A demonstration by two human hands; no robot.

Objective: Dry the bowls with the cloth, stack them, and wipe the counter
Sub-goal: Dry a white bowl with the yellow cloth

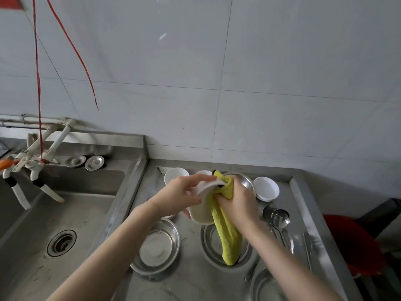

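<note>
Head view: the left hand (pixel 184 193) grips a tipped white bowl (pixel 202 216) above the counter (pixel 191 281). The right hand (pixel 238 203) squeezes the yellow cloth (pixel 230 237) against it. Metal plates (pixel 158 246) sit below, small white bowls (pixel 266 189) behind.

Yellow cloth (pixel 225 224): looped pile fabric, nubby, matt
White bowl (pixel 204 211): smooth, hard, faint sheen; ceramic or plastic cannot be told
Counter (pixel 191 285): stainless steel, brushed, dull, scuffed and streaked
Sink (pixel 71 211): same steel, matt, stained
Shallow dish (pixel 159 246): thin pressed metal, bright rim, cloudy base
Ladle (pixel 280 218): polished metal, mirror-like
Wall tiles (pixel 271 72): glazed, pale, soft gloss
Pipes (pixel 61 135): white plastic, matt
</note>
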